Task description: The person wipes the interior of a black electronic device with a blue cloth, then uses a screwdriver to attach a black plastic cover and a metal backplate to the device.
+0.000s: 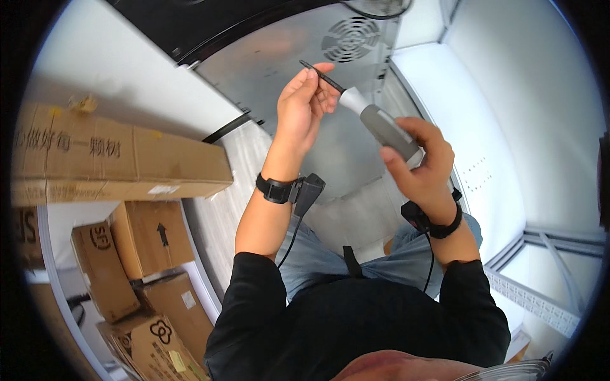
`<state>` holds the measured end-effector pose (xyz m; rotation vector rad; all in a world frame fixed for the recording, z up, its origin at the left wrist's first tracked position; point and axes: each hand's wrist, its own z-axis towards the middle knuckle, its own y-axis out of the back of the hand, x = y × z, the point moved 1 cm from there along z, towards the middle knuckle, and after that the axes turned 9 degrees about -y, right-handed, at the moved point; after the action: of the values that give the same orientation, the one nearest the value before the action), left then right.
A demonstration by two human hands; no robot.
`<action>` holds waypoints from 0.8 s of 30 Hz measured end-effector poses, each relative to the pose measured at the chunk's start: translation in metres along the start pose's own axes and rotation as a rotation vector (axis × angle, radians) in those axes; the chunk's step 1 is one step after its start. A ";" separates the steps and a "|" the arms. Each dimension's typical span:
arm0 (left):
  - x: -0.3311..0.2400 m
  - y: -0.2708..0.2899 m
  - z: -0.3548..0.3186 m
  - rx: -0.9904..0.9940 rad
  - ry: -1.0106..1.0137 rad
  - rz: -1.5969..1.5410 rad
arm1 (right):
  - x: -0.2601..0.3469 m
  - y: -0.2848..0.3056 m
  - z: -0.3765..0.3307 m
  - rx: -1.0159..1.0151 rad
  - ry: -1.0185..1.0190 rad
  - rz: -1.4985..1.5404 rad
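Observation:
A screwdriver (384,127) with a thick grey and white handle and a dark shaft is held up in front of me, its tip pointing to the upper left. My right hand (427,159) grips the butt end of the handle between thumb and fingers. The fingertips of my left hand (301,106) pinch the shaft near its tip. Behind both hands is a bare metal panel (270,82) with a round slotted vent (351,39) in its upper right part. Black straps with small cabled devices sit on both wrists.
A long cardboard box (136,152) lies at the left, above a white-edged bin of smaller cardboard boxes (162,238). White panels (483,127) and a metal frame (540,240) stand at the right. A black edge (210,28) runs along the top.

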<state>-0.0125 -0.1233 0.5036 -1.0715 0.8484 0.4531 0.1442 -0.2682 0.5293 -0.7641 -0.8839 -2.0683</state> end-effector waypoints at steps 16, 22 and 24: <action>-0.079 0.084 -0.045 -0.091 -0.147 -0.053 | 0.069 -0.116 -0.007 0.073 0.522 -0.070; -0.082 0.084 -0.042 -0.092 -0.145 -0.059 | 0.067 -0.120 -0.009 0.087 0.550 -0.064; -0.081 0.087 -0.042 -0.065 -0.152 -0.065 | 0.068 -0.120 -0.010 0.095 0.534 -0.071</action>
<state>-0.1384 -0.1181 0.5083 -1.1070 0.6665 0.5032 0.0081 -0.2457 0.5335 -0.1113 -0.7021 -2.1222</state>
